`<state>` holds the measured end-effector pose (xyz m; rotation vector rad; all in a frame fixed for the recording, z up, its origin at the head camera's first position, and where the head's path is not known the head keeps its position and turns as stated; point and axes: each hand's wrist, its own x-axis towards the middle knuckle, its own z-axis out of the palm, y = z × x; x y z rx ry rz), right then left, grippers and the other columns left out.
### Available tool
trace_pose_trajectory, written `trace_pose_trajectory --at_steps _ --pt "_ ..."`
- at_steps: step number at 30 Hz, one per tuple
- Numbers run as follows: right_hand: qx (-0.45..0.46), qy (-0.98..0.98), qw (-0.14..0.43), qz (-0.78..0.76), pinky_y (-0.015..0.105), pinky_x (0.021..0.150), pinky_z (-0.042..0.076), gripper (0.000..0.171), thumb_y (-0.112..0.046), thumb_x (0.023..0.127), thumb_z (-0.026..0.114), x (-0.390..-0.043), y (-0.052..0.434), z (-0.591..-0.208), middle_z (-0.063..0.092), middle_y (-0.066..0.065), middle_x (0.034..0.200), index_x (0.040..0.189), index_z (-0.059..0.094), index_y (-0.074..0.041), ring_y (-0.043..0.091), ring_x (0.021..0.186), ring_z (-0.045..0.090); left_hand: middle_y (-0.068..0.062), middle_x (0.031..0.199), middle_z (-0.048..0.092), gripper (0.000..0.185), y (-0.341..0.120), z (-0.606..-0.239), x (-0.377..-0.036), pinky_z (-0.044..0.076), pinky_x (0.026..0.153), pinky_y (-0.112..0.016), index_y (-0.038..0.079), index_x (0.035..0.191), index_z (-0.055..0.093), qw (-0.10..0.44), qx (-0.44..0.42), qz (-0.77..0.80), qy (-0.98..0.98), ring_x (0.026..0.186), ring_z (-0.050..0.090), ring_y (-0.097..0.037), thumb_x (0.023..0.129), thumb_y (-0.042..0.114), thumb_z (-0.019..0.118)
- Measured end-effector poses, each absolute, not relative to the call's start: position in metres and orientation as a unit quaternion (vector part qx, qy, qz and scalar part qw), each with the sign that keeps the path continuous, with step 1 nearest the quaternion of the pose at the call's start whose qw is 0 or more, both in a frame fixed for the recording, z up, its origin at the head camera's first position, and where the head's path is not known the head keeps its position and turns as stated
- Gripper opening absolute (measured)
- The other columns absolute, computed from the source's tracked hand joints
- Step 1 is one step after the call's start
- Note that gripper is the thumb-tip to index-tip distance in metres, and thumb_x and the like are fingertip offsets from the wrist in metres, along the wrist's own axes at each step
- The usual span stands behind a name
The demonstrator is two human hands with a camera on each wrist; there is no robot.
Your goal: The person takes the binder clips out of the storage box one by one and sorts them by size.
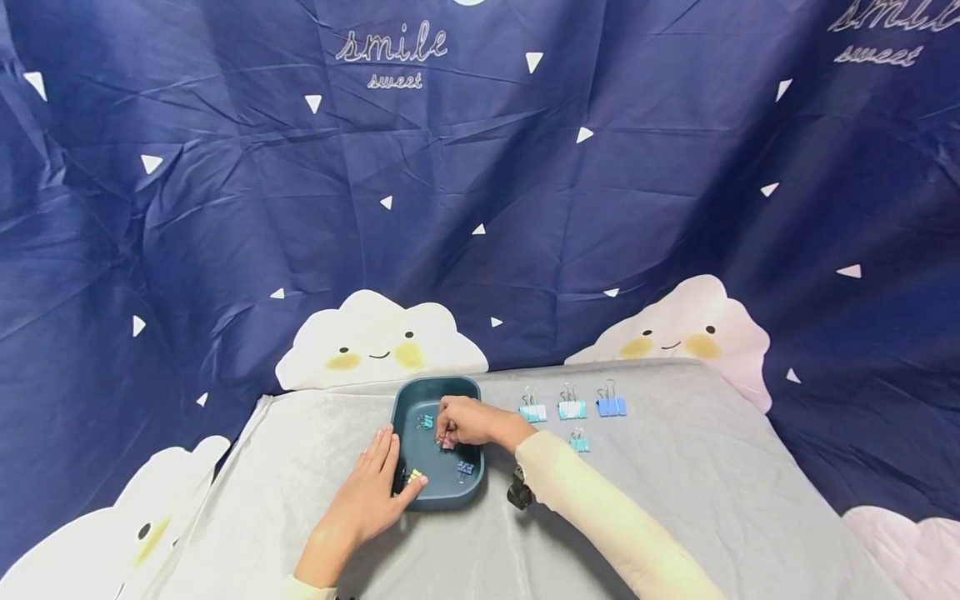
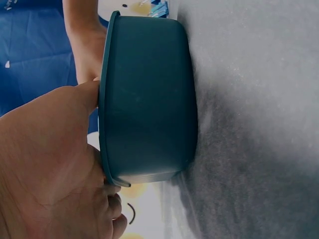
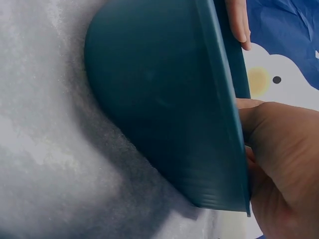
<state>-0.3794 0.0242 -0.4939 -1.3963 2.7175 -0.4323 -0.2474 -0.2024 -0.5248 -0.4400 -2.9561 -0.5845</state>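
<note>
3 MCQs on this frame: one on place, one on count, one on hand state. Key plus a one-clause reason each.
1. Where is the right hand?
A. Inside the teal tray
B. On the bare cloth
C. At the row of clips

2. How many binder clips lie on the grey cloth right of the tray?
A. Two
B. Four
C. Six

3. What does the left hand do?
A. Hangs off the table
B. Rests at the tray's near left rim
C. Lifts a clip

Key: 1 A, its fingers pinch a small clip over the tray floor. 2 B, three in a row, one nearer. 3 B, thumb lies over the rim.
</note>
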Motion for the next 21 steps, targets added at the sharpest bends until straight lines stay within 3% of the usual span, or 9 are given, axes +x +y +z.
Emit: trace_pose_trajectory --at_steps 5,11,21 --pt "-0.455 0.877 0.013 -0.151 0.019 0.082 0.055 0.006 -0.008 0.092 0.082 -0.381 0.026 -0.498 0.072 -0.003 0.096 0.093 0.083 -0.014 0.006 0.088 0.067 -0.025 0.175 0.022 0.091 -0.202 -0.524 -0.248 0.024 0.132 -0.061 -0.009 0.163 0.032 0.05 -0.146 -0.191 -0.97 0.164 0.021 -0.043 0.105 0.056 0.059" --pt "-0.447 0.881 -0.02 -0.154 0.022 0.081 0.057 0.007 -0.009 0.092 0.082 -0.382 0.032 -0.499 0.074 -0.002 0.094 0.095 0.084 -0.014 0.008 0.086 0.068 -0.027 0.174 0.024 0.091 -0.202 -0.526 -0.247 0.026 0.131 -0.062 -0.011 0.162 0.033 0.066 -0.152 -0.198 -0.966 0.163 0.022 -0.044 0.105 0.056 0.059" --pt "-0.446 0.876 -0.026 -0.183 0.02 0.08 0.056 0.012 -0.005 0.094 0.078 -0.381 0.042 -0.495 0.076 0.001 0.096 0.1 0.085 -0.012 0.009 0.086 0.067 -0.027 0.174 0.024 0.092 -0.203 -0.528 -0.247 0.027 0.13 -0.063 -0.01 0.162 0.034 0.061 -0.147 -0.196 -0.968 0.163 0.023 -0.045 0.104 0.057 0.06"
